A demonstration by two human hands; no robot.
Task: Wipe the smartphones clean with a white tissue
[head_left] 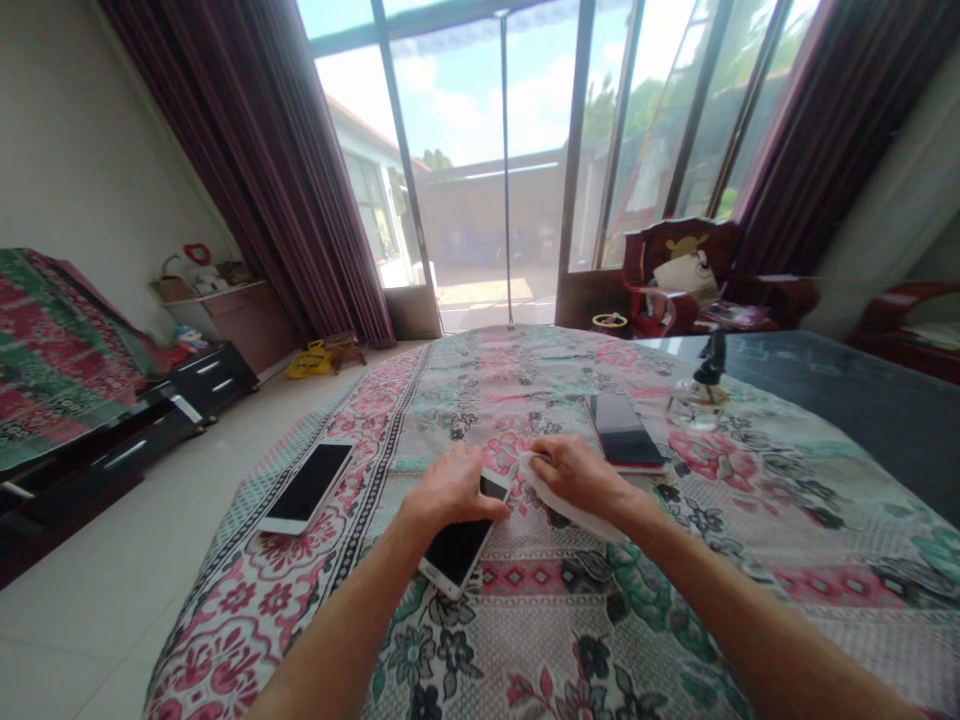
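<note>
My left hand (pixel 450 487) grips a white smartphone (pixel 456 556) by its sides, its thumb lying across the dark screen. The phone rests on the patterned tablecloth (pixel 540 640) or just above it; I cannot tell which. To the right of the phone's upper end, my right hand (pixel 574 470) is closed on a white cloth or tissue (pixel 559 505) that trails below the palm. A second white smartphone (pixel 309 488) lies screen up at the left. Beyond my right hand lies a dark-screened phone (pixel 624 430) with a red edge.
A clear glass bottle (pixel 697 403) with a black top stands at the right of the cloth. Behind it extends a dark glossy tabletop (pixel 795 375). A carved wooden chair (pixel 679 270) stands near the window, and a yellow bag (pixel 310 360) sits on the floor at left.
</note>
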